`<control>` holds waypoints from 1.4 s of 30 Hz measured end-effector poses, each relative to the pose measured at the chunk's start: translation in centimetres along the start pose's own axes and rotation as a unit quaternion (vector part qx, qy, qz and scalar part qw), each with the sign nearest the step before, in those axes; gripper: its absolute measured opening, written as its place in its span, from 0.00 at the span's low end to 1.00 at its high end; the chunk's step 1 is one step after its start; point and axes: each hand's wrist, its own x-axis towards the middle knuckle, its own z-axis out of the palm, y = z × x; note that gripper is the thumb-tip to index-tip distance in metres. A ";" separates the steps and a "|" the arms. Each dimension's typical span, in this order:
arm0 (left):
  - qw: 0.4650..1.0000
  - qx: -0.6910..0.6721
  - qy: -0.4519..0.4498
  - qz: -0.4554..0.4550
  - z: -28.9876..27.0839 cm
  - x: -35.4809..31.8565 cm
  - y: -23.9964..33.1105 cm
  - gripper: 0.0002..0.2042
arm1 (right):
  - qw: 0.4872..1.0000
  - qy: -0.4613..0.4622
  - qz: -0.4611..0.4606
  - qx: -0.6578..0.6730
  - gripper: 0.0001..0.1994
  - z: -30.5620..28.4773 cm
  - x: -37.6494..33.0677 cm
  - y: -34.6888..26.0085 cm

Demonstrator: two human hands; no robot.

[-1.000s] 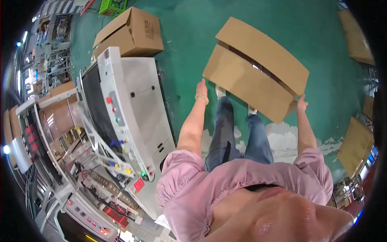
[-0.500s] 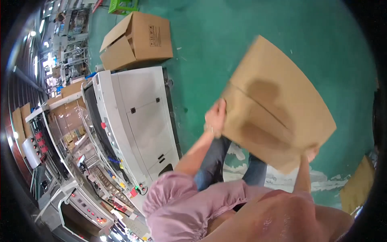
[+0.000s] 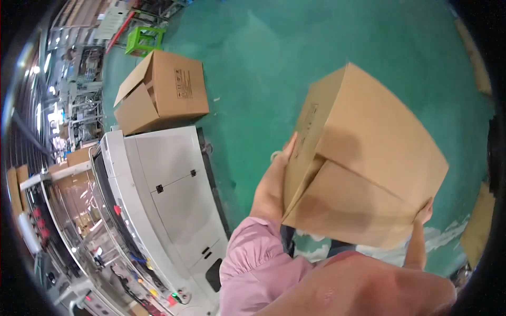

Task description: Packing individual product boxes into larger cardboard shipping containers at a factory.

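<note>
I hold a large brown cardboard box (image 3: 379, 142) in front of my body, above the green floor. It is partly spread into shape, with a side panel bearing dark printed marks on the left and a flap toward me. My left hand (image 3: 289, 146) presses on that left panel, its fingers partly hidden by the wrist and the box. On the other side, my right hand (image 3: 425, 211) grips the near right corner, fingers wrapped round the edge.
To the left stands a white machine cabinet (image 3: 174, 174), with production equipment beyond it. Another cardboard box (image 3: 182, 89), its flaps partly open, sits past the cabinet. Farther off is a green plastic stool (image 3: 143, 41). A cardboard sheet (image 3: 478, 226) lies at the right edge.
The box I hold has gone from nearly flat to opened out, its left side panel now showing. My view has shifted, so the cabinet and other box appear lower and farther left.
</note>
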 end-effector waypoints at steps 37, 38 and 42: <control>0.936 0.134 0.313 -0.094 2.4 -19.5 17.9 0.38 | 0.903 -0.152 0.227 0.331 0.29 -7.2 -4.8 -9.3; 0.931 0.148 0.320 -0.092 1.1 -21.2 20.5 0.39 | 0.903 -0.160 0.219 0.334 0.29 -7.3 -6.9 -12.6; 0.902 0.231 0.361 -0.038 -4.4 -25.3 31.5 0.37 | 0.905 -0.170 0.188 0.342 0.31 -7.4 -8.4 -21.4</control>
